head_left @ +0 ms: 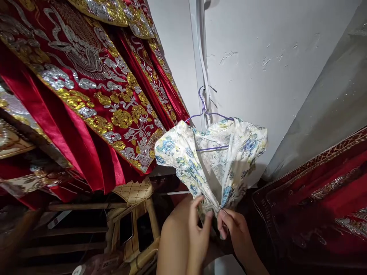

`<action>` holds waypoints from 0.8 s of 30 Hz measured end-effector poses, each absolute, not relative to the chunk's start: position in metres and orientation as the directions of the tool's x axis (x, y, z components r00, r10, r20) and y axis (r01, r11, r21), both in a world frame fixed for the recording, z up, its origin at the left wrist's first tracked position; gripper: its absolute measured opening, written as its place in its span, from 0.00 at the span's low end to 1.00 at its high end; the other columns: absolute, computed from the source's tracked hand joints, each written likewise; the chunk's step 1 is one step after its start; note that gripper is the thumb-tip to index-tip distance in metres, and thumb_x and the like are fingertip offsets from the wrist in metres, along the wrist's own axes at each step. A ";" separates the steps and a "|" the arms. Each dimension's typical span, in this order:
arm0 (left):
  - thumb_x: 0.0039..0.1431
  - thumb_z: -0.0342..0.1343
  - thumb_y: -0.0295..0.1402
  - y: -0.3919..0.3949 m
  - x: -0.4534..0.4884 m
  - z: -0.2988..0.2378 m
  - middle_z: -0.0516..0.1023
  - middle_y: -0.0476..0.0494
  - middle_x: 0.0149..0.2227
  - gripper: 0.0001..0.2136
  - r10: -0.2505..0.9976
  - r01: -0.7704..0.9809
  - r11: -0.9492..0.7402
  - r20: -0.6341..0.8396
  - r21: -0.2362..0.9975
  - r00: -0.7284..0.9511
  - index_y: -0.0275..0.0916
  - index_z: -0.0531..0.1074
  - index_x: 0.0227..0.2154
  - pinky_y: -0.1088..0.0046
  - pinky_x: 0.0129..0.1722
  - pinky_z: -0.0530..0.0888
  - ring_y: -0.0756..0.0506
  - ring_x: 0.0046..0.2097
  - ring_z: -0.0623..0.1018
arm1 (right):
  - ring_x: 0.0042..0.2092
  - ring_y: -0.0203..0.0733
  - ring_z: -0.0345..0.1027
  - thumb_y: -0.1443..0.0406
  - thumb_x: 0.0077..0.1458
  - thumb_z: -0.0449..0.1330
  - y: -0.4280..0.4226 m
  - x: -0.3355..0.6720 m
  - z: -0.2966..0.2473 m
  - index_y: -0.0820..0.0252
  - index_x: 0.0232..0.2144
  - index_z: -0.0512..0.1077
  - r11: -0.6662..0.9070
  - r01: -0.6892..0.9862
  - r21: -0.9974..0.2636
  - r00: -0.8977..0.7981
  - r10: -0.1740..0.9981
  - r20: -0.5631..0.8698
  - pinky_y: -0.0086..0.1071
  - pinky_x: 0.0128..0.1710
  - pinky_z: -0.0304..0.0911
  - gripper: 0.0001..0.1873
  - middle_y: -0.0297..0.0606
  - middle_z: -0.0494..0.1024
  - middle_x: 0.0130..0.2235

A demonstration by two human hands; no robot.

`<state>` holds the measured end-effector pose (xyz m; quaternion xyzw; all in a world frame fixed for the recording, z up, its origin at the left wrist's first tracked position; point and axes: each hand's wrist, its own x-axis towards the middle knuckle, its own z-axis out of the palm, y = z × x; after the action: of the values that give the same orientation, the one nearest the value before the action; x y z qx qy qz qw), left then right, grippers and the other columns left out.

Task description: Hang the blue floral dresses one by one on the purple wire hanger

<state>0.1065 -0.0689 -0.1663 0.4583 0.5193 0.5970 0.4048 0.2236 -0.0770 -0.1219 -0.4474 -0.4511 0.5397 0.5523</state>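
A white dress (183,160) with blue and yellow-green flowers hangs from a thin purple hanger (204,110). It has short sleeves, and its front gapes in a V down to a zipper (220,209). My right hand (233,227) pinches at the bottom of that opening, by the zipper, with thumb and forefinger together. Just left of it, my left hand (199,229) has its fingers bent on the fabric, gripping the dress beside the zipper. The dress's lower part is hidden behind my hands and in shadow.
Red satin hangings (120,114) with gold and silver embroidery fill the left. Below them stands a bamboo chair (134,229). A pale strap (197,49) runs down the white wall (258,57) behind the hanger. Dark red decorated cloth (323,214) lies at right. My bare knee (173,236) is close to my left hand.
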 end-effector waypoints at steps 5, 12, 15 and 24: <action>0.64 0.55 0.46 -0.079 0.131 -0.165 0.76 0.44 0.34 0.17 0.993 0.002 -0.072 0.071 0.997 0.092 0.38 0.74 0.46 0.71 0.38 0.72 0.44 0.37 0.75 | 0.20 0.34 0.57 0.48 0.60 0.56 -0.078 0.232 -0.122 0.59 0.19 0.69 -0.005 -0.150 -0.989 -0.027 1.000 -0.001 0.29 0.23 0.55 0.25 0.29 0.64 0.15; 0.66 0.53 0.44 -0.065 0.142 -0.166 0.72 0.45 0.30 0.15 0.974 0.111 -0.206 0.192 0.972 0.121 0.39 0.69 0.29 0.71 0.36 0.67 0.45 0.34 0.71 | 0.15 0.31 0.49 0.47 0.56 0.60 -0.034 0.261 -0.083 0.58 0.19 0.70 -0.029 -0.224 -0.974 0.042 0.998 -0.039 0.30 0.20 0.51 0.25 0.26 0.60 0.11; 0.68 0.50 0.40 -0.060 0.139 -0.163 0.70 0.45 0.30 0.13 0.962 0.213 -0.253 0.222 0.944 0.160 0.40 0.65 0.28 0.71 0.35 0.66 0.45 0.35 0.71 | 0.15 0.30 0.49 0.49 0.56 0.62 0.012 0.272 -0.035 0.60 0.21 0.73 0.037 -0.208 -0.977 -0.010 0.999 0.040 0.29 0.19 0.50 0.22 0.26 0.61 0.12; 0.52 0.50 0.18 -0.048 0.119 -0.136 0.74 0.43 0.38 0.13 0.844 0.747 -0.483 0.014 0.456 0.537 0.41 0.70 0.37 0.71 0.29 0.61 0.43 0.33 0.73 | 0.15 0.28 0.54 0.61 0.63 0.57 0.081 0.265 0.039 0.61 0.21 0.71 0.190 -0.228 -0.955 0.071 0.981 0.178 0.23 0.15 0.49 0.18 0.28 0.65 0.14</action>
<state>0.1186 -0.0481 -0.1360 0.8529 0.4664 0.1189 0.2024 0.2650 0.0805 0.0388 -0.4010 -0.4694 0.4943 0.6120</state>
